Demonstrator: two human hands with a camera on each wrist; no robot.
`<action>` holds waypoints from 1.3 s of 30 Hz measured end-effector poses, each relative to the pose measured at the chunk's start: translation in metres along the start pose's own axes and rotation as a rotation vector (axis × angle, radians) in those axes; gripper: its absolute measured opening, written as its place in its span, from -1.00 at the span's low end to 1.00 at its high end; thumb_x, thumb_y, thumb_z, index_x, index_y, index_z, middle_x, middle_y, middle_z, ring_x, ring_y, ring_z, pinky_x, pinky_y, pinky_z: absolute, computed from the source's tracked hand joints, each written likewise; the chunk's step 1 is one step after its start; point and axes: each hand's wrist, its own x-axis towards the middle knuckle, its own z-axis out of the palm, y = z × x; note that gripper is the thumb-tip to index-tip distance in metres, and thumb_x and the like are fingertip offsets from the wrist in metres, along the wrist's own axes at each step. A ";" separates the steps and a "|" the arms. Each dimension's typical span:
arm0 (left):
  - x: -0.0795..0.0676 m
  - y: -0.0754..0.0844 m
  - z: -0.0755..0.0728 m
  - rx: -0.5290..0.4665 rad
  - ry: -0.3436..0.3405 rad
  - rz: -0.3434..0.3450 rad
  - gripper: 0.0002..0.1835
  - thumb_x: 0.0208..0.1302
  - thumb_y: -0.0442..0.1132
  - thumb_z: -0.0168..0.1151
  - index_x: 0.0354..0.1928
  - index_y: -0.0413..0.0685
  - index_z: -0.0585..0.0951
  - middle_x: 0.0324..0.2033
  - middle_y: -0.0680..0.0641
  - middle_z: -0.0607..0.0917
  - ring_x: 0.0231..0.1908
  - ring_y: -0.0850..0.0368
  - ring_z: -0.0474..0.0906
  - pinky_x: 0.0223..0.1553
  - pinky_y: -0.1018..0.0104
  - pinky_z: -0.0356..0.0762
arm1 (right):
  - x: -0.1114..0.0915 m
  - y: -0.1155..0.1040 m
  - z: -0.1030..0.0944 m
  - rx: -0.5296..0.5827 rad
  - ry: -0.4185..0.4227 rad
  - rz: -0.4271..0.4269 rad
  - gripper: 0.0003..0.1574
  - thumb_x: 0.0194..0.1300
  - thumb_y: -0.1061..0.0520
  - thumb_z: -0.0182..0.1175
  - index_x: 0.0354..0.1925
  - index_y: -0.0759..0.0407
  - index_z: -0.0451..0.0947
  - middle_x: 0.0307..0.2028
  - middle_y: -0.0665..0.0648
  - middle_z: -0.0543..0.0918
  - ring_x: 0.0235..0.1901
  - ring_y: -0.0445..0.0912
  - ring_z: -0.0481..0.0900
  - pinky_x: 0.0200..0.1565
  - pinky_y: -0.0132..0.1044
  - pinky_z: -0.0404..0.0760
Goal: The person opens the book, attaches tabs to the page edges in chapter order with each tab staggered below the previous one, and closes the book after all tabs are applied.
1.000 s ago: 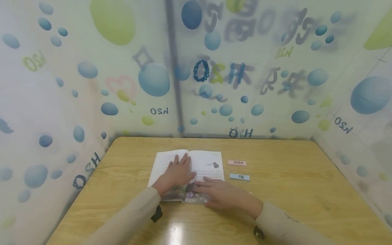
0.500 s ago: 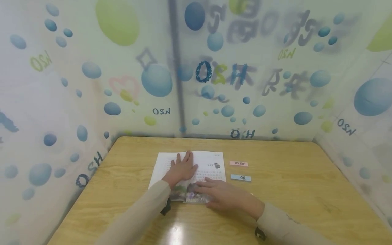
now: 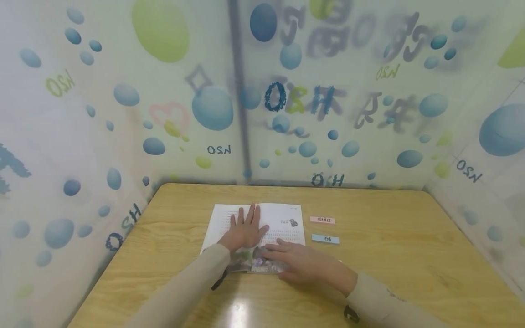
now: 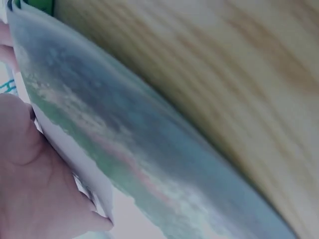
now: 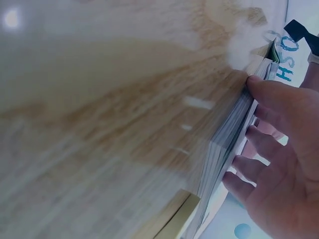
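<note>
An open book (image 3: 283, 215) lies on the wooden table, with printed text above and a coloured picture along its lower part. My left hand (image 3: 244, 233) rests palm down over the middle fold, fingers spread and pointing at the far edge. On the lower right page lies my right hand (image 3: 307, 264), its fingers reaching toward the fold. In the right wrist view, the thumb (image 5: 266, 92) is right at the book's near edge while the other fingers extend over the page. The left wrist view shows the picture strip (image 4: 124, 134) curving up beside the left hand.
Right of the book lie a pink label strip (image 3: 322, 220) and a blue label strip (image 3: 326, 239), both with writing. A pale yellowish piece (image 5: 177, 216) lies by the book in the right wrist view. Walls patterned with bubbles (image 3: 213, 108) enclose the table (image 3: 389, 237).
My left hand has slid right from the left page onto the middle fold, its fingertips now near the far edge. The right hand has stayed on the right page. The head view has shifted slightly.
</note>
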 end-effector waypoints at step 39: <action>-0.067 -0.016 0.025 0.174 0.150 0.141 -0.16 0.60 0.27 -0.42 0.61 -0.24 -0.09 0.58 -0.21 -0.09 0.50 -0.38 -0.21 0.40 -0.37 -0.17 | -0.019 0.008 0.008 0.006 0.059 0.013 -0.24 0.52 -0.06 0.15 0.56 0.01 0.21 0.50 0.11 0.25 0.45 0.05 0.23 0.35 0.04 0.29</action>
